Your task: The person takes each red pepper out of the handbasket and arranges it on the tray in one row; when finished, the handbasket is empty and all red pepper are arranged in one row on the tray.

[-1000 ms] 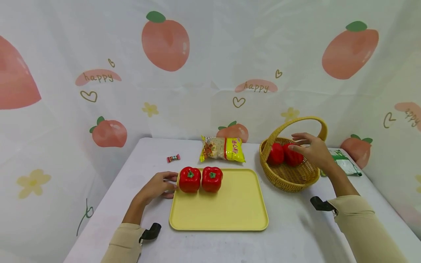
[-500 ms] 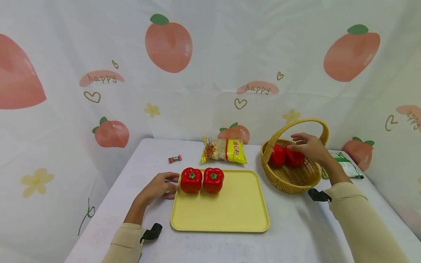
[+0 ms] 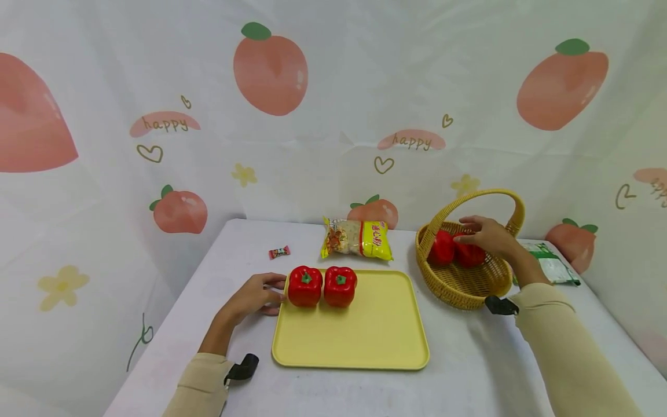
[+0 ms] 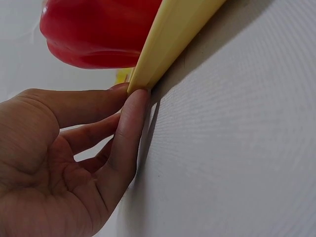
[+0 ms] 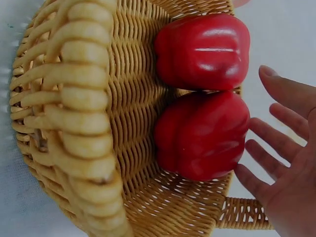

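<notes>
At the left edge of a yellow tray [image 3: 359, 336], my left hand [image 3: 256, 296] pinches the rim; the left wrist view shows thumb and a finger meeting on the tray's edge [image 4: 148, 59]. Two red bell peppers [image 3: 305, 286] with green stems stand side by side near that corner. My right hand [image 3: 490, 236] reaches over a wicker basket [image 3: 453, 295] with a tall handle. Inside the basket lie two more red bell peppers [image 5: 202, 136]. In the right wrist view, the right hand's spread fingers [image 5: 276, 138] are at one pepper, fingertips at its surface, not curled round it.
Behind the tray lies a yellow food packet [image 3: 357, 238], and a small wrapped candy [image 3: 279, 252] is to its left. A green and white packet [image 3: 552, 263] lies right of the basket. A printed curtain [image 3: 333, 116] hangs along the back.
My right hand has shifted slightly left over the basket, nearer the peppers. The head view has drifted a little. My left hand stays at the tray's rim, and the tray peppers keep their places.
</notes>
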A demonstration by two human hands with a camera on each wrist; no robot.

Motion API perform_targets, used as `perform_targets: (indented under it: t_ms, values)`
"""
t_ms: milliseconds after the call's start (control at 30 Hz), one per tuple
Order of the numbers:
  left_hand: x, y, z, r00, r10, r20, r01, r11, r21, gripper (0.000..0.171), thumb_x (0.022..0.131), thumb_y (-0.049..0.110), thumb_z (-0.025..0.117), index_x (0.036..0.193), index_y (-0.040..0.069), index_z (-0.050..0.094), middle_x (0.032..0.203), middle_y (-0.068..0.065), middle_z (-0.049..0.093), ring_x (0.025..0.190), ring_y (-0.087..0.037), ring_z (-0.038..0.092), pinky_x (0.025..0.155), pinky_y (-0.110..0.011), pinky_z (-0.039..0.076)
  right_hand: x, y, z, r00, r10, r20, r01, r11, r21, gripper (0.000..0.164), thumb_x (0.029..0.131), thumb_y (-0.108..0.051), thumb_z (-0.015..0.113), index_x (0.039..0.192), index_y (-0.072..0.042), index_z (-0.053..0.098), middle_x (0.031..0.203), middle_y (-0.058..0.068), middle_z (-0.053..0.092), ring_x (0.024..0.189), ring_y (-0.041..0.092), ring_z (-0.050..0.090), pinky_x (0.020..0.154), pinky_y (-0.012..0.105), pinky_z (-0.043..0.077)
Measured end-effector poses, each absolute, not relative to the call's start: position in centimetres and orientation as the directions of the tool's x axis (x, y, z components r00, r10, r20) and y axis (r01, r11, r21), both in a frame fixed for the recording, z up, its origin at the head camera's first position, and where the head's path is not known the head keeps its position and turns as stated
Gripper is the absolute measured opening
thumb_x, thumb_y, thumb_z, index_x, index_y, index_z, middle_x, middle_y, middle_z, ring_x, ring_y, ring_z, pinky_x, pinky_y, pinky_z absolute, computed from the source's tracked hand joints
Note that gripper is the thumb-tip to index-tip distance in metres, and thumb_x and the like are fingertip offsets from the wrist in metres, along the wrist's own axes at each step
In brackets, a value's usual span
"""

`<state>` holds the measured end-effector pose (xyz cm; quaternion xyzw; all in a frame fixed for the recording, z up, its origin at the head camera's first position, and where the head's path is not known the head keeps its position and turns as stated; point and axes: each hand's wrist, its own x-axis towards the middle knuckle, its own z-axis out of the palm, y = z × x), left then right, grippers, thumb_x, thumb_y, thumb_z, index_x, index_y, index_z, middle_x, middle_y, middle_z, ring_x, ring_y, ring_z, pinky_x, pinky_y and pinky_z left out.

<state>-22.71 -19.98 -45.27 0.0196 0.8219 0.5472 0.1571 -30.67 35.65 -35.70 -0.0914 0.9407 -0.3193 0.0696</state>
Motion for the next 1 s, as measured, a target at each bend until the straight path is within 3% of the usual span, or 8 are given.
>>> perform_targets:
  t_ms: [233, 467, 733, 1000]
  values:
    - [-22.7, -20.0, -45.3, -0.951, 0.205, -0.233, -0.135, 0.401, 0.906, 0.058, 0.092, 0.006, 0.074, 0.147, -0.003, 0.057, 0.136, -0.019, 0.062, 0.102, -0.022, 0.069, 0.078, -0.038, 0.067, -30.7, 35.4, -35.8, -0.971, -0.224, -0.089, -0.131, 0.801, -0.584, 0.07, 0.101, -0.027, 0.071, 0.154, 0.009, 0.042, 0.149, 0.04, 0.049, 0.139, 0.059, 0.043, 0.116, 0.073, 0.037]
    - [-22.6, -19.9, -45.1, -0.95, 0.204, -0.234, -0.137, 0.402, 0.905, 0.058, 0.092, 0.006, 0.075, 0.146, -0.002, 0.057, 0.136, -0.019, 0.062, 0.1, -0.021, 0.07, 0.078, -0.038, 0.067, -30.7, 35.5, -35.8, -0.974, -0.213, -0.08, -0.135, 0.824, -0.55, 0.067, 0.096, -0.023, 0.077, 0.149, 0.008, 0.049, 0.137, 0.037, 0.057, 0.127, 0.054, 0.053, 0.108, 0.07, 0.047]
    - [-22.6, -19.9, -45.3, -0.951, 0.195, -0.241, -0.145, 0.405, 0.903, 0.057, 0.092, 0.006, 0.075, 0.146, -0.002, 0.058, 0.135, -0.018, 0.062, 0.1, -0.022, 0.069, 0.078, -0.038, 0.067, -30.8, 35.7, -36.5, -0.973, -0.209, -0.096, -0.132, 0.85, -0.51, 0.066, 0.095, -0.022, 0.077, 0.147, 0.009, 0.051, 0.147, 0.04, 0.05, 0.137, 0.06, 0.044, 0.112, 0.076, 0.038]
    - [-22.6, -19.9, -45.3, -0.953, 0.193, -0.232, -0.134, 0.418, 0.899, 0.059, 0.091, 0.006, 0.076, 0.147, -0.002, 0.057, 0.135, -0.018, 0.062, 0.1, -0.021, 0.07, 0.077, -0.038, 0.067, -30.8, 35.7, -36.9, -0.976, -0.18, -0.121, -0.108, 0.886, -0.451, 0.066, 0.094, -0.023, 0.078, 0.146, 0.008, 0.052, 0.148, 0.043, 0.047, 0.137, 0.062, 0.042, 0.112, 0.076, 0.039]
